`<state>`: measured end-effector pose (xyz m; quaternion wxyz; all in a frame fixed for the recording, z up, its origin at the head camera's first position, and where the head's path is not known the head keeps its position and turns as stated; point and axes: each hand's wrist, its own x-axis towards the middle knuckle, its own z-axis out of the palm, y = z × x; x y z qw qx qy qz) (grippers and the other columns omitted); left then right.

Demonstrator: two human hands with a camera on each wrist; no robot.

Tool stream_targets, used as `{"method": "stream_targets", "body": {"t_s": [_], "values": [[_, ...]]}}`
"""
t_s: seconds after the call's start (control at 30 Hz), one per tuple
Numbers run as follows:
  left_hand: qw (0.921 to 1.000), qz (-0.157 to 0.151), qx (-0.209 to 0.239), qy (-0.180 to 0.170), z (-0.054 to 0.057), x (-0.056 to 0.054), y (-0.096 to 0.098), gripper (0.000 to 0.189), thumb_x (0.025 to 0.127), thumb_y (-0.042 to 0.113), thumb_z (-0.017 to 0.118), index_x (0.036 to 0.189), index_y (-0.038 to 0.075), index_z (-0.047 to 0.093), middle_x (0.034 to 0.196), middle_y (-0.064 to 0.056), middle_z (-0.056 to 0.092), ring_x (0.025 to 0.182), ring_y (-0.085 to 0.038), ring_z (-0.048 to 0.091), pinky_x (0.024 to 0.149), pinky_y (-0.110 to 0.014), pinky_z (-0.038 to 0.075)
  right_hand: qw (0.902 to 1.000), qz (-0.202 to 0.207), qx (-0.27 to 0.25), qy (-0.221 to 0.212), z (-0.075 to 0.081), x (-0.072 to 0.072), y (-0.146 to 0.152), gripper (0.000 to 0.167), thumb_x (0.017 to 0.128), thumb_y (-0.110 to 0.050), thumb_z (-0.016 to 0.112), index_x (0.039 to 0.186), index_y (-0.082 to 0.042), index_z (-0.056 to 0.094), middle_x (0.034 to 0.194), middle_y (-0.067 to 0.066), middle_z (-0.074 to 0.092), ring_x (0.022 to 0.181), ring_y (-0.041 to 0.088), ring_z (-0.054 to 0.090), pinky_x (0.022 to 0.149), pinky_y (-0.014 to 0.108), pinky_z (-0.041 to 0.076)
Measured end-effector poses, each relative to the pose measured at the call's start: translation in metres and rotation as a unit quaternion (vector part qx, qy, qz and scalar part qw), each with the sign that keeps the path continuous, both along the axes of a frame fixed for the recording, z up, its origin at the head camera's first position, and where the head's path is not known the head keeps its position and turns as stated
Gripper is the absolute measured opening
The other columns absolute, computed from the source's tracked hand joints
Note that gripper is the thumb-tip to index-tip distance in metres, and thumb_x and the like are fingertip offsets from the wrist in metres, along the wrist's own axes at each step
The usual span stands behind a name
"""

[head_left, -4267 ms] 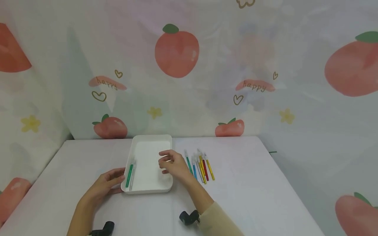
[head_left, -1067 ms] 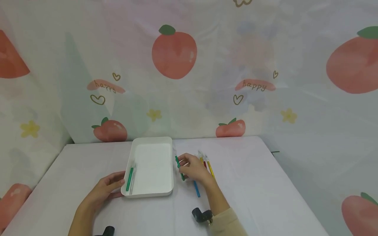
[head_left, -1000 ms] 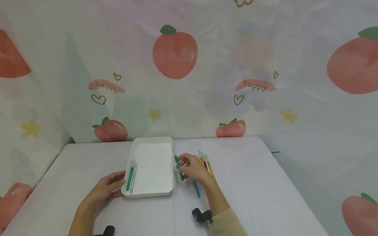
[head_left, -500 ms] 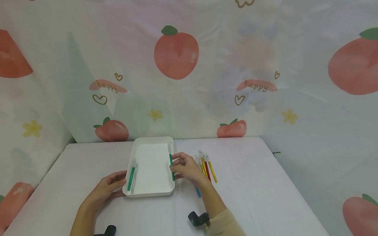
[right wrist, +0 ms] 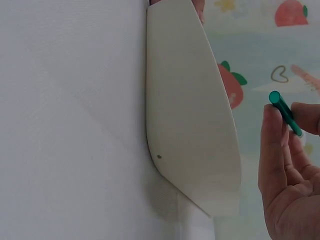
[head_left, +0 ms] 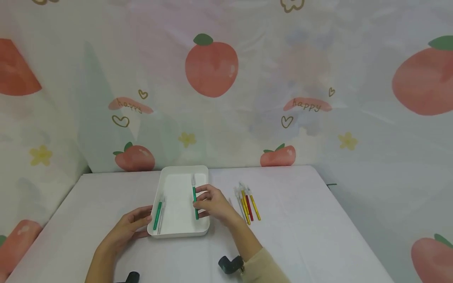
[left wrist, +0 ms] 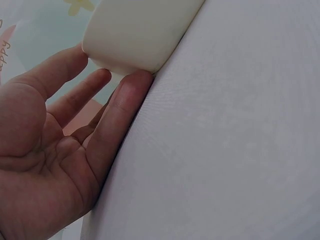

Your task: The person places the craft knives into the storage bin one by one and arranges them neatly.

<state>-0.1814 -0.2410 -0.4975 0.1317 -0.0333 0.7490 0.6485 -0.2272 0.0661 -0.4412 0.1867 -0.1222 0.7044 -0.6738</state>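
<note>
Head view: a green, clear-tipped pen (head_left: 194, 194) is pinched by the right hand (head_left: 214, 204), a white tray (head_left: 179, 210) touched by the unclenched left hand (head_left: 127, 225).

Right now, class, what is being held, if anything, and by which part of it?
The right hand holds a green pen-like tool by its barrel; the left hand merely touches the tray.

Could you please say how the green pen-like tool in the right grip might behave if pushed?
The green pen-like tool would probably roll, as its end looks round. It is likely stiff, being straight in the right grip. Its sheen suggests some slipperiness.
</note>
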Motion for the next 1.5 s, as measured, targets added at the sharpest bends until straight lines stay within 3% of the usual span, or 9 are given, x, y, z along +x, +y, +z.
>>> {"method": "stream_targets", "body": {"t_s": [0.73,1.2,1.5], "values": [[1.0000,-0.001,-0.004,-0.003,0.000,0.002,-0.002,0.068,0.096,0.032,0.068,0.151,0.005,0.039,0.149,-0.023,0.043,0.117,-0.027,0.063,0.087,-0.040,0.060,0.9992,-0.003,0.032,-0.023,-0.003,0.007,-0.035,0.040,0.086,-0.001,0.071,0.122,-0.008,0.058,0.096,0.011,0.063,0.074,0.019,0.067,0.070,0.045,0.063],[1.0000,0.001,-0.003,-0.004,0.001,0.002,-0.001,0.067,0.096,0.031,0.067,0.151,0.005,0.040,0.150,-0.024,0.043,0.118,-0.028,0.062,0.087,-0.041,0.060,0.9981,0.021,0.052,-0.024,-0.015,0.008,-0.054,0.039,0.085,0.001,0.071,0.121,-0.007,0.058,0.093,0.009,0.062,0.069,0.018,0.067,0.064,0.040,0.063],[1.0000,-0.002,0.003,-0.005,0.001,0.002,0.000,0.066,0.096,0.031,0.067,0.151,0.005,0.040,0.150,-0.023,0.043,0.118,-0.027,0.062,0.087,-0.041,0.060,0.9965,0.010,0.076,-0.033,-0.018,0.011,-0.060,0.037,0.086,0.001,0.071,0.120,-0.006,0.061,0.091,0.008,0.063,0.069,0.017,0.067,0.062,0.036,0.062]]}}
